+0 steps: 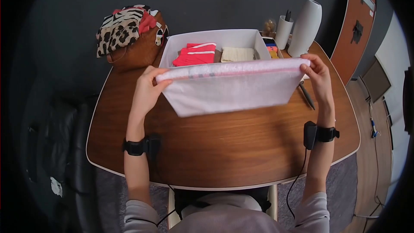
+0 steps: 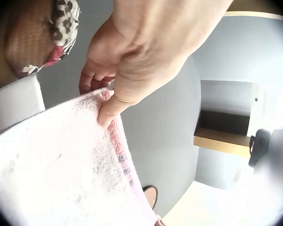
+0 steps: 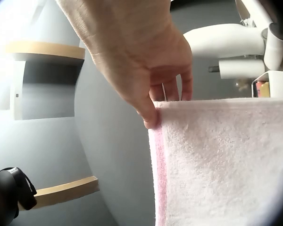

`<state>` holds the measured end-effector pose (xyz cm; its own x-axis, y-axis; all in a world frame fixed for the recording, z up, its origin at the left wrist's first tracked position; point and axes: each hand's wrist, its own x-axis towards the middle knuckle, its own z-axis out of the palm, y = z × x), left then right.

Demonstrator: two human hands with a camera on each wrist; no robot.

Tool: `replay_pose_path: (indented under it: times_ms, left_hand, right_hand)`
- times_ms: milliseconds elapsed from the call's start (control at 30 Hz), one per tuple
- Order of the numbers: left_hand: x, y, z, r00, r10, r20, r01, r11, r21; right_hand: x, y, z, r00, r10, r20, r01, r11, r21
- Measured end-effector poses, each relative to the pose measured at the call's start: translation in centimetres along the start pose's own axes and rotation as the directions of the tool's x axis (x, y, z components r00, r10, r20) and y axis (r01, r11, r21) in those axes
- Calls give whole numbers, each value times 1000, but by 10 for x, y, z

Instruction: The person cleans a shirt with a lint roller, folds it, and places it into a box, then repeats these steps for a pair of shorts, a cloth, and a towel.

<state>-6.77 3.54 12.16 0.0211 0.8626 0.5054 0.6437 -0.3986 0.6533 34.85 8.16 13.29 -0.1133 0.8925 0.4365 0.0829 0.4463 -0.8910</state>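
Observation:
A pale pink towel (image 1: 228, 92) hangs stretched between both hands above the wooden table, its lower edge loose. The left hand (image 1: 147, 91) pinches its upper left corner between thumb and fingers; the left wrist view shows that hand (image 2: 132, 61) on the corner of the towel (image 2: 61, 155), beside a darker pink border. At the upper right corner, the right hand (image 1: 318, 77) pinches the cloth. In the right wrist view the thumb of the right hand (image 3: 146, 70) lies on the near face of the towel (image 3: 226, 155), with the fingers partly hidden behind it.
Behind the towel, a white box (image 1: 194, 38) holds folded red cloth (image 1: 196, 55) and cream cloth (image 1: 237, 55). A brown bag (image 1: 140, 49) with patterned cloth stands back left. A white bottle-like object (image 1: 305, 28), a white cylinder (image 1: 283, 32) and a dark pen (image 1: 307, 96) are at right.

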Motion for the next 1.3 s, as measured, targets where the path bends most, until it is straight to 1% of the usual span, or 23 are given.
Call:
replay_pose_path:
  times_ms: [33,100,133,167,200,233,267,300,333,367,400,500,533,633,667,767,867,933,967,1033,1133,1233,1300]
  left_hand:
    - [-1,6,-4,1000,11,-1,-11,1000,-13]
    - [-11,13,-9,1000,25,7,-25,999,-38]
    - [-21,18,-12,997,45,63,-48,998,48]
    - [-34,20,-11,991,23,130,-29,998,47]
    - [-48,12,-10,966,7,260,-25,998,66]
    - [-63,1,-8,924,-8,383,-26,996,85]
    - [-78,-9,-3,844,-65,532,-3,992,126]
    - [-93,-20,2,737,-125,664,15,985,169]
    - [-107,-37,8,614,-131,778,6,987,161]
    - [-116,-37,12,570,-159,806,109,987,118]
    - [-118,-41,12,580,-171,796,200,978,64]
    - [-117,-51,14,566,-226,793,414,910,-36]
    - [-113,-53,14,557,-243,794,469,881,-59]
    - [-105,-61,30,626,-225,747,509,843,-173]
    - [-100,-62,37,663,-255,703,485,863,-144]
    - [-93,-57,51,745,-328,581,546,800,-249]
    - [-89,-56,52,720,-365,590,580,783,-224]
    - [-87,-59,53,763,-321,561,496,847,-190]
    - [-86,-61,54,782,-298,548,453,875,-171]
    - [-79,-64,58,799,-296,523,470,851,-235]
    - [-74,-78,66,830,-286,479,441,862,-250]
    - [-69,-81,66,847,-248,471,391,890,-234]
    - [-65,-74,61,854,-243,460,392,882,-262]
  right_hand:
    - [2,-4,-3,999,-43,22,43,999,2]
    - [-8,-6,-10,998,1,66,1,999,-37]
    - [-15,-4,-14,996,28,88,-23,998,-57]
    - [-25,-1,-18,978,135,157,-116,985,-125]
    - [-38,5,-21,945,244,220,-202,959,-197]
    - [-51,12,-24,896,349,273,-276,921,-274]
    - [-65,27,-26,823,445,352,-355,888,-291]
    - [-77,45,-28,731,532,427,-431,846,-316]
    - [-88,59,-31,697,551,459,-455,835,-311]
    - [-98,72,-34,661,568,490,-479,822,-308]
    - [-101,76,-33,624,583,521,-502,809,-305]
    - [-104,77,-34,665,640,385,-608,764,-218]
    - [-100,73,-28,681,630,373,-602,772,-203]
    - [-89,71,-16,656,708,261,-674,706,-219]
    - [-87,71,-9,690,676,260,-642,736,-212]
    - [-86,80,7,772,595,223,-560,803,-204]
    - [-87,95,11,811,571,127,-542,816,-201]
    - [-83,100,9,810,584,47,-570,805,-165]
    - [-78,101,7,781,621,63,-600,775,-200]
    - [-65,95,9,715,693,92,-651,709,-271]
    - [-57,115,21,751,659,36,-660,752,0]
    - [-47,108,29,710,704,11,-704,709,35]
    - [-46,107,29,801,595,61,-597,790,136]
